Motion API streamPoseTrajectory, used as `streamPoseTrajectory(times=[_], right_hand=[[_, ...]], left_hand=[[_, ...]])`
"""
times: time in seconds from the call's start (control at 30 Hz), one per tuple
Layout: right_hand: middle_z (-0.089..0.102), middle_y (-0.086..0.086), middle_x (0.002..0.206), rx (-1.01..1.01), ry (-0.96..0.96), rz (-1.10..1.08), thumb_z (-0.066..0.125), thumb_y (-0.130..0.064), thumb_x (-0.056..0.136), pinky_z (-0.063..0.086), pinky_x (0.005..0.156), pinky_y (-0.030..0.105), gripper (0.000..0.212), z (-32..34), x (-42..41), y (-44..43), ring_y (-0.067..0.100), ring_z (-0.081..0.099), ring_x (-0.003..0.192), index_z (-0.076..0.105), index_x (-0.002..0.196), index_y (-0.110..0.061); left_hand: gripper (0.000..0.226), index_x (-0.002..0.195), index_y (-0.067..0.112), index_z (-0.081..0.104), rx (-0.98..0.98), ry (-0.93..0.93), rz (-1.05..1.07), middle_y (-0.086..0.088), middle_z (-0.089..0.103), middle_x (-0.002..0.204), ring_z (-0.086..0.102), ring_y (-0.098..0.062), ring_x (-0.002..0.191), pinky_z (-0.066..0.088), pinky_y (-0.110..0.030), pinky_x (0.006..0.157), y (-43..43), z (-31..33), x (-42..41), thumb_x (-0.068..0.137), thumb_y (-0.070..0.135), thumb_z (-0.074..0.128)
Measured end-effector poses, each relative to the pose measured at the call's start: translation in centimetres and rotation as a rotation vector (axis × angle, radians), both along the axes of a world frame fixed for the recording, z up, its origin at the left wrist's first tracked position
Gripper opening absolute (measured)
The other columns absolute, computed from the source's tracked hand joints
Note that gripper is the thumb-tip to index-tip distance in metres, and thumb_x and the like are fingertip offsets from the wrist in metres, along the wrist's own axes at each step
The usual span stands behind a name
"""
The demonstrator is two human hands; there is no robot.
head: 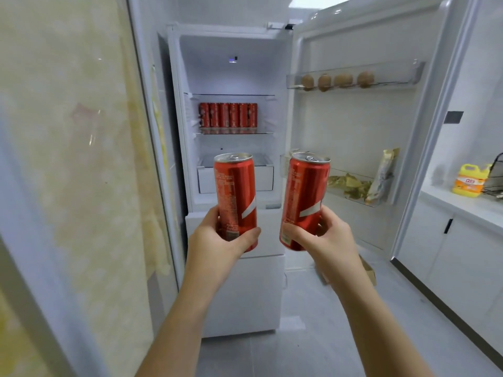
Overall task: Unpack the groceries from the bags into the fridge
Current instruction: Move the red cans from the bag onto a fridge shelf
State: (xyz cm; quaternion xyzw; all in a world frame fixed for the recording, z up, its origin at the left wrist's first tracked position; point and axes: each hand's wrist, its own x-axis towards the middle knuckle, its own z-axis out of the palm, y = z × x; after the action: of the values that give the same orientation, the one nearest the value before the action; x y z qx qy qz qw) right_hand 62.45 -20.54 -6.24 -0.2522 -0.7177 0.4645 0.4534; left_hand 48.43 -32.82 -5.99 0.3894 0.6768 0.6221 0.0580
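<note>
Narrow kitchen, white fridge (231,74) open. Left hand (217,235) grips left soda can (235,191), right hand (326,235) grips right soda can (304,197), both upright, short of the shelves. Best set upright before the shelved can row (228,115); free depth there is hard to see, probably enough.

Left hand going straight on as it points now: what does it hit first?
Probably the white drawer low in the fridge, directly behind the can the left hand holds; the row of cans sits on a higher shelf. Depth unclear.
</note>
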Motion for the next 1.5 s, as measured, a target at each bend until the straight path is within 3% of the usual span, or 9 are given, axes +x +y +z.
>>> streamPoseTrajectory(times=[0.2, 0.4, 0.57, 0.7, 0.87, 1.1, 1.3, 1.5], right_hand=[[0.068, -0.016, 0.101, 0.016, -0.007, 0.034, 0.081, -0.030, 0.074, 0.052, 0.064, 0.012, 0.046, 0.2, -0.4, 0.6, 0.004, 0.066, 0.093, 0.056, 0.113, -0.034], [0.068, -0.014, 0.100, 0.022, -0.003, 0.057, 0.081, -0.025, 0.074, 0.052, 0.065, 0.012, 0.046, 0.4, 0.0, 2.5, 0.004, 0.066, 0.092, 0.058, 0.113, -0.032], [0.069, -0.014, 0.099, 0.028, -0.009, 0.067, 0.082, -0.025, 0.074, 0.052, 0.065, 0.012, 0.046, 0.6, -0.5, 4.7, 0.004, 0.066, 0.091, 0.059, 0.114, -0.031], [0.069, -0.015, 0.097, 0.029, -0.016, 0.082, 0.082, -0.026, 0.073, 0.052, 0.064, 0.012, 0.044, 0.3, -1.6, 6.2, 0.001, 0.066, 0.089, 0.058, 0.109, -0.035], [0.068, -0.014, 0.102, 0.020, -0.048, 0.083, 0.082, -0.029, 0.072, 0.054, 0.072, 0.016, 0.051, -0.7, -3.4, 8.1, 0.005, 0.065, 0.095, 0.057, 0.118, -0.030], [0.067, -0.014, 0.103, 0.004, -0.069, 0.084, 0.082, -0.028, 0.073, 0.052, 0.071, 0.015, 0.052, -1.7, -8.3, 12.0, 0.006, 0.064, 0.096, 0.057, 0.118, -0.030], [0.068, -0.015, 0.097, 0.015, -0.062, 0.070, 0.083, -0.025, 0.071, 0.052, 0.064, 0.012, 0.046, -1.3, -15.7, 16.3, 0.003, 0.066, 0.089, 0.057, 0.109, -0.033], [0.070, -0.014, 0.090, -0.001, -0.039, 0.042, 0.083, -0.022, 0.071, 0.054, 0.065, 0.015, 0.042, -0.3, -24.3, 20.9, -0.002, 0.067, 0.082, 0.059, 0.102, -0.035]], left_hand=[[0.039, 0.090, 0.046, 0.052, 0.013, 0.004, 0.015, 0.029, 0.063, 0.078, 0.059, 0.019, 0.074, 0.042, 0.000, 0.058, 0.7, 0.1, 0.0, 0.071, 0.031, 0.083], [0.038, 0.089, 0.047, 0.050, 0.042, -0.005, 0.056, 0.028, 0.063, 0.081, 0.058, 0.021, 0.075, 0.040, -0.007, 0.065, 2.5, -0.2, 0.2, 0.071, 0.036, 0.082], [0.045, 0.101, 0.042, 0.053, 0.039, 0.017, 0.081, 0.025, 0.065, 0.088, 0.062, 0.012, 0.081, 0.044, -0.008, 0.071, 4.3, -0.6, 0.2, 0.068, 0.037, 0.083], [0.041, 0.091, 0.047, 0.050, 0.032, 0.028, 0.098, 0.029, 0.062, 0.081, 0.057, 0.021, 0.075, 0.041, -0.005, 0.068, 5.6, -0.6, -0.4, 0.069, 0.037, 0.083], [0.040, 0.087, 0.050, 0.048, 0.030, 0.034, 0.113, 0.033, 0.059, 0.078, 0.054, 0.026, 0.075, 0.037, -0.003, 0.063, 7.5, -0.8, -2.1, 0.070, 0.037, 0.082], [0.039, 0.092, 0.045, 0.054, 0.039, 0.028, 0.130, 0.025, 0.066, 0.084, 0.061, 0.014, 0.079, 0.047, -0.012, 0.072, 11.2, -2.0, -7.3, 0.069, 0.034, 0.084], [0.038, 0.089, 0.044, 0.053, 0.030, 0.028, 0.095, 0.039, 0.062, 0.076, 0.058, 0.019, 0.077, 0.040, 0.002, 0.063, 15.6, -1.4, -14.7, 0.069, 0.032, 0.084], [0.039, 0.087, 0.046, 0.052, 0.023, 0.041, 0.089, 0.029, 0.062, 0.081, 0.056, 0.022, 0.076, 0.039, 0.002, 0.061, 20.1, 0.2, -23.3, 0.070, 0.031, 0.084]])
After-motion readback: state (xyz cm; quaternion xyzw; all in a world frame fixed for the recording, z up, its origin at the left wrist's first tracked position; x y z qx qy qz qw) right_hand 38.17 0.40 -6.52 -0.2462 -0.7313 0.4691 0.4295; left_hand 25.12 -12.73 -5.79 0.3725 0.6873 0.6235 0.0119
